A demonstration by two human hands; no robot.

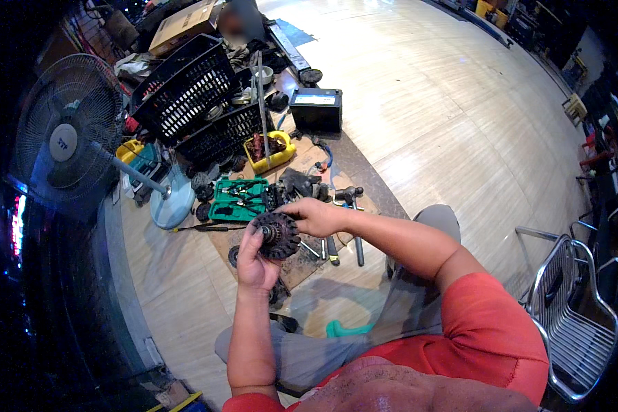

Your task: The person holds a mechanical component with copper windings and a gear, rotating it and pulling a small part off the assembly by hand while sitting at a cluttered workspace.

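My left hand and my right hand both grip a dark, greasy round metal part with fins around its edge, the left from the near left side, the right from the upper right. Beyond them lie an open green tool case and a dark irregular metal part. Close by on the brown cardboard are a hammer, a yellow-and-black handled tool and several small metal rods.
A standing fan is at the left, beside black crates and a yellow container. A black battery sits at the back. A metal chair stands at the right, and a green object lies by my legs.
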